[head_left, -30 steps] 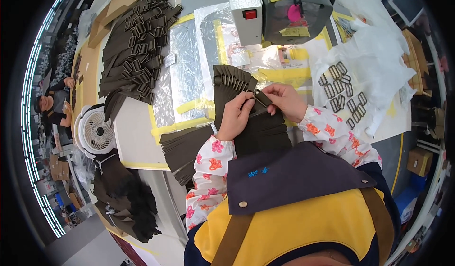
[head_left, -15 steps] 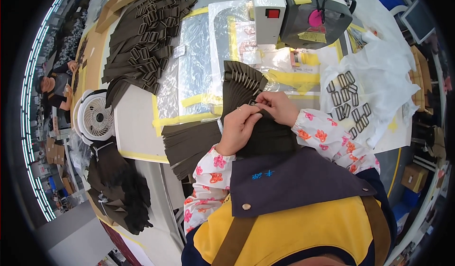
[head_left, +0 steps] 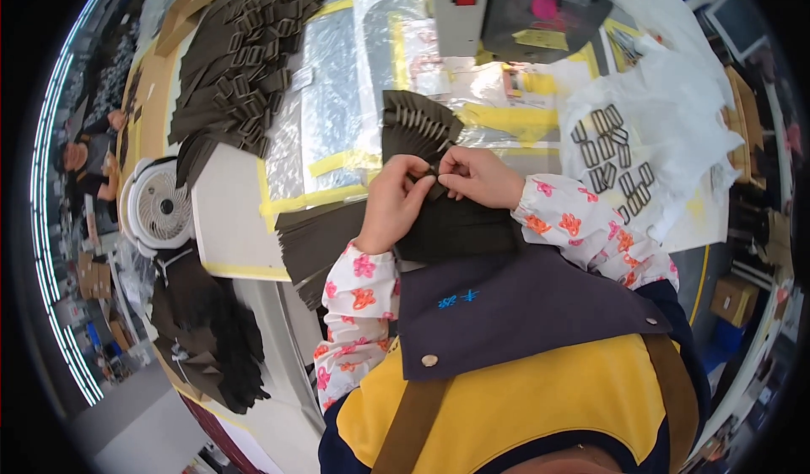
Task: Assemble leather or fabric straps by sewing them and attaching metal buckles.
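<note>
My left hand (head_left: 393, 202) and my right hand (head_left: 483, 177) meet over the near side of the table. Both are closed, thumbs and fingertips pinching a dark webbing strap (head_left: 436, 192) between them. A small dark piece sits at the fingertips, mostly hidden; I cannot tell whether it is a buckle. Just beyond, a fanned stack of dark straps (head_left: 409, 109) shows a row of shiny bars across it. More straps spread left of my left hand in a flat bundle (head_left: 316, 236), and dark fabric (head_left: 460, 231) lies beneath both hands.
Loose rectangular buckles (head_left: 606, 149) lie on white sheeting (head_left: 683, 119) at the right. A heap of straps with buckles (head_left: 245, 60) covers the far left. A grey machine (head_left: 547, 10) stands at the back. Left are a white fan (head_left: 160, 208), hanging straps (head_left: 207, 330) and a co-worker (head_left: 93, 170).
Both hands have shifted slightly left in the picture. The left fingers have turned up to meet the right fingertips, and the buckle glimpsed there before is now mostly covered. The whole view has shifted slightly.
</note>
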The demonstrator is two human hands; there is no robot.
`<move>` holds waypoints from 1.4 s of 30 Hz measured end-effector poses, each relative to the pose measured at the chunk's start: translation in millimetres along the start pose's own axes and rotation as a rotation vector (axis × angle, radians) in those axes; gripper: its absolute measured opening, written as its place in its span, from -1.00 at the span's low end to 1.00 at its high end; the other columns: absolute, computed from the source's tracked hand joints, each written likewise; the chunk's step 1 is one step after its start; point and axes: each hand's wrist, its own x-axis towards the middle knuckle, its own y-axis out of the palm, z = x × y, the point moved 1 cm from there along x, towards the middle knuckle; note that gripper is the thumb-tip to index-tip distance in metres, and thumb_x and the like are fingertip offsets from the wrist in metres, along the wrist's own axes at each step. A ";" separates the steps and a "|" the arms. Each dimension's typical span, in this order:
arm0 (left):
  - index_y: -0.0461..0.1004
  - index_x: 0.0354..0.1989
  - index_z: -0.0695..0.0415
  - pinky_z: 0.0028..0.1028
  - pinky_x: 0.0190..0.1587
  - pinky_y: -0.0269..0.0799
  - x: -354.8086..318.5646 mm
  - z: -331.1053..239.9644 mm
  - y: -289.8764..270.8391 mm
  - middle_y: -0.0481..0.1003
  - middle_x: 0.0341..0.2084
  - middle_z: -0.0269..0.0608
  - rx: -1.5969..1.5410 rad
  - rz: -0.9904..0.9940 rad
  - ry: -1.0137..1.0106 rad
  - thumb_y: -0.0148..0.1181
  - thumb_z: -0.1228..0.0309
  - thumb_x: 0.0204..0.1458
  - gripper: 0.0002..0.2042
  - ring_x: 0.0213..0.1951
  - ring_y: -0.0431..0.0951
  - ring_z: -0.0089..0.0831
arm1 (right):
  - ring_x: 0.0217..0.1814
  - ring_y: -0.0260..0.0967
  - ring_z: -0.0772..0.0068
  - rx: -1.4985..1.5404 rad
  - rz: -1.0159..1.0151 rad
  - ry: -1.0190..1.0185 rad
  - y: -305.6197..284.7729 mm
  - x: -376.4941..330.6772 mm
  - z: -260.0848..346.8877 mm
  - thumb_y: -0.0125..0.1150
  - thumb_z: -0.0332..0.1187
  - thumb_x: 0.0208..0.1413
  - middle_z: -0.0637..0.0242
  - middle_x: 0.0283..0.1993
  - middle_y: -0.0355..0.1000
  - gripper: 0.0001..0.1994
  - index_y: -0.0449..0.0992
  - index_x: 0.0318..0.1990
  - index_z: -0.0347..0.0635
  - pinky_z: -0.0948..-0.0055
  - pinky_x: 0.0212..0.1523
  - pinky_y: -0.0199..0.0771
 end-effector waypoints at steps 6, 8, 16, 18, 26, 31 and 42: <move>0.41 -0.27 0.24 -0.60 -0.48 0.33 4.2 -8.9 22.5 0.43 -0.51 -0.23 -0.072 0.190 -0.010 0.19 0.59 -0.14 -0.79 -0.53 0.42 -0.54 | -0.56 0.28 0.70 0.117 -0.096 0.068 -24.9 -38.1 4.7 0.06 -0.51 0.05 0.42 -0.54 0.31 -0.94 0.32 -0.34 -0.27 0.69 -0.53 0.33; 0.41 -0.29 0.24 -0.55 -0.47 0.35 14.7 -10.9 32.4 0.44 -0.51 -0.20 0.088 0.127 0.111 0.19 0.57 -0.13 -0.80 -0.51 0.45 -0.44 | -0.54 0.28 0.72 0.084 -0.256 0.043 -36.2 -53.0 12.4 0.09 -0.52 0.03 0.44 -0.53 0.32 -0.92 0.34 -0.31 -0.27 0.70 -0.52 0.32; 0.43 -0.35 0.18 -0.36 -0.45 0.38 34.7 -3.1 40.7 0.41 -0.45 -0.14 0.491 -0.273 0.366 0.15 0.51 -0.09 -0.88 -0.46 0.46 -0.17 | -0.50 0.34 0.42 -0.783 -0.795 -0.074 -155.4 -99.5 -4.4 0.18 -0.41 -0.07 0.27 -0.49 0.38 -0.85 0.38 -0.37 -0.28 0.47 -0.46 0.33; 0.44 -0.37 0.17 -0.35 -0.42 0.38 30.9 -8.3 42.1 0.42 -0.48 -0.14 0.434 -0.209 0.385 0.16 0.46 -0.09 -0.89 -0.46 0.46 -0.16 | -0.37 0.36 0.10 -0.971 -0.744 0.093 -160.8 -93.5 -14.7 0.24 -0.32 -0.16 0.15 -0.45 0.39 -0.76 0.35 -0.40 -0.24 0.24 -0.36 0.33; 0.50 -0.41 0.20 -0.27 -0.36 0.37 27.0 -4.3 58.7 0.47 -0.50 -0.09 0.335 0.267 0.312 0.11 0.34 -0.04 -0.83 -0.43 0.47 -0.12 | -0.34 0.37 0.08 -0.909 -0.708 0.115 -160.1 -77.7 -24.3 0.24 -0.37 -0.17 0.10 -0.42 0.40 -0.76 0.36 -0.36 -0.26 0.26 -0.33 0.34; 0.49 -0.39 0.21 -0.26 -0.35 0.37 37.0 -9.5 48.7 0.49 -0.50 -0.05 0.320 0.477 0.156 0.09 0.39 -0.05 -0.84 -0.42 0.48 -0.09 | -0.37 0.37 0.12 -0.879 -0.758 -0.058 -153.0 -95.2 -2.8 0.18 -0.46 -0.10 0.11 -0.41 0.39 -0.87 0.43 -0.38 -0.29 0.33 -0.34 0.33; 0.43 -0.31 0.25 -0.42 -0.40 0.35 24.2 -14.9 36.9 0.45 -0.53 -0.03 0.203 0.074 0.262 0.03 0.49 0.00 -0.88 -0.48 0.47 -0.21 | -0.55 0.25 0.72 0.203 -0.328 0.055 -53.4 -55.4 14.8 0.03 -0.43 0.11 0.45 -0.49 0.34 -0.78 0.45 -0.13 -0.34 0.72 -0.55 0.27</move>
